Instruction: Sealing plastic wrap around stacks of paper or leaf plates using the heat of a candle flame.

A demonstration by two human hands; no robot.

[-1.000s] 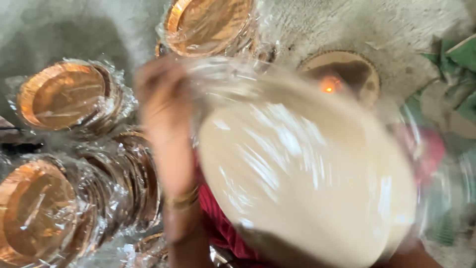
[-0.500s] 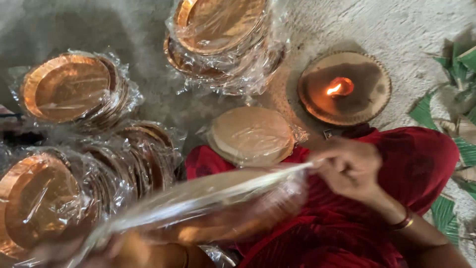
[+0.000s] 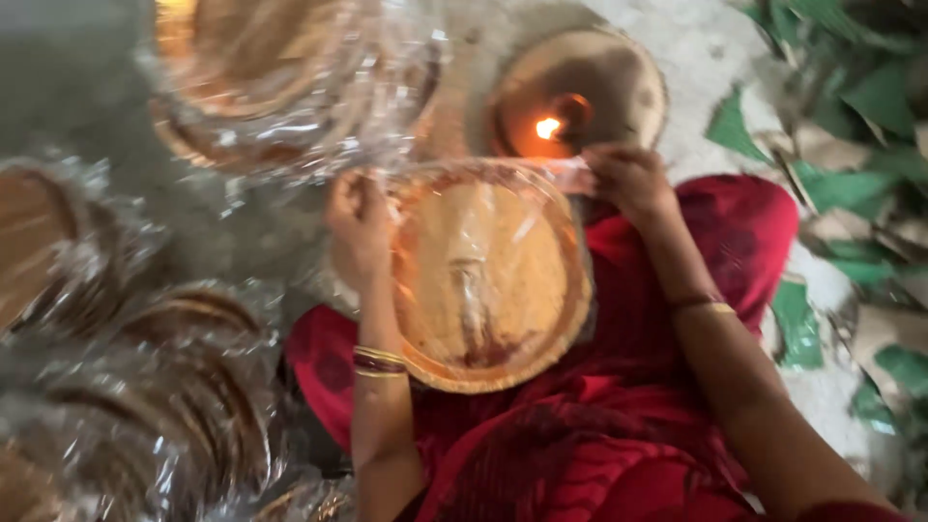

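Observation:
A round copper-coloured plate (image 3: 488, 280) wrapped in clear plastic film lies over my red-clothed lap. My left hand (image 3: 358, 227) grips the plate's left rim and the film there. My right hand (image 3: 628, 179) pinches the film at the plate's upper right edge, close to a small flame (image 3: 549, 128) burning on a round tray (image 3: 628, 82) just beyond. The picture is blurred.
Stacks of film-wrapped copper plates stand around: one at the top (image 3: 280, 87), one at the far left (image 3: 48, 251), several at lower left (image 3: 184, 387). Green and brown paper scraps (image 3: 851, 193) litter the ground on the right.
The wrapped plate was held edge-on and low half a second ago; now it lies flat-faced toward me, nearer the flame. Both hands have moved up to its upper rim.

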